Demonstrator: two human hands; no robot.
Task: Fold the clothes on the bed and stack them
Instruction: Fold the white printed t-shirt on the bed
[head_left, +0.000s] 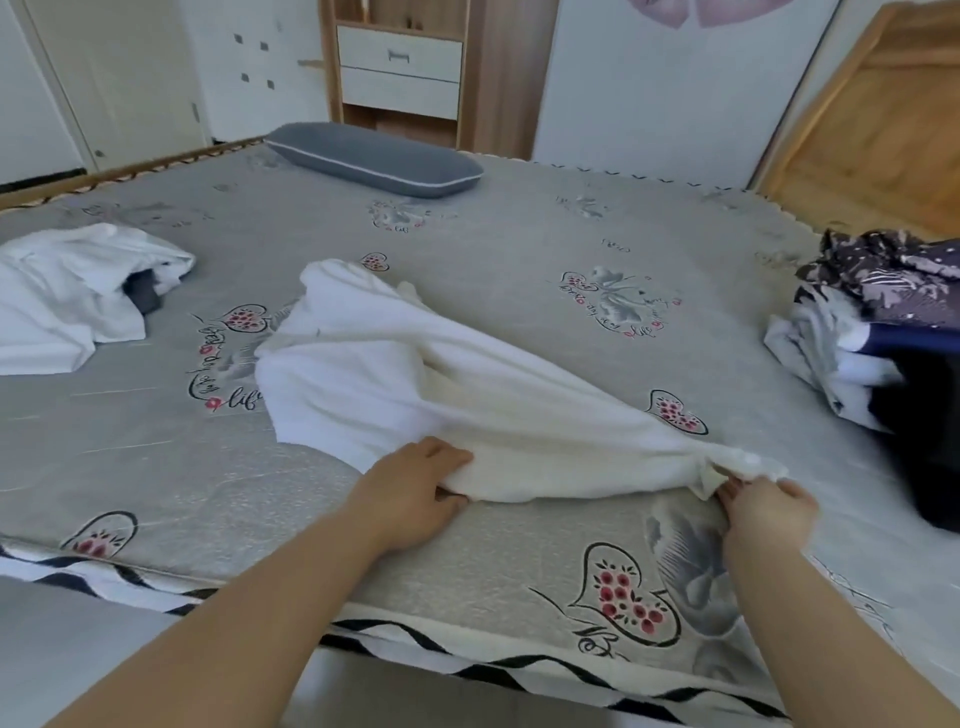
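Down near the bed's (156, 467) front edge, the left hand (415, 491) grips the white garment's (415, 374) near hem, fingers curled under it. Well apart, the right hand (763, 506) pinches its bunched corner. More clothes (883, 332) pile at right.

1. A white, soft-knit garment (415, 374) lies crumpled in the middle of the grey printed bed (519, 249), its near edge lifted off the bed and stretched taut near the bed's front edge.
2. A second white, thin-fabric garment (67, 296) lies loosely bunched at the bed's left side, well apart from the first.
3. A heap of dark patterned, navy and pale clothes (878, 332) sits unfolded at the right edge.
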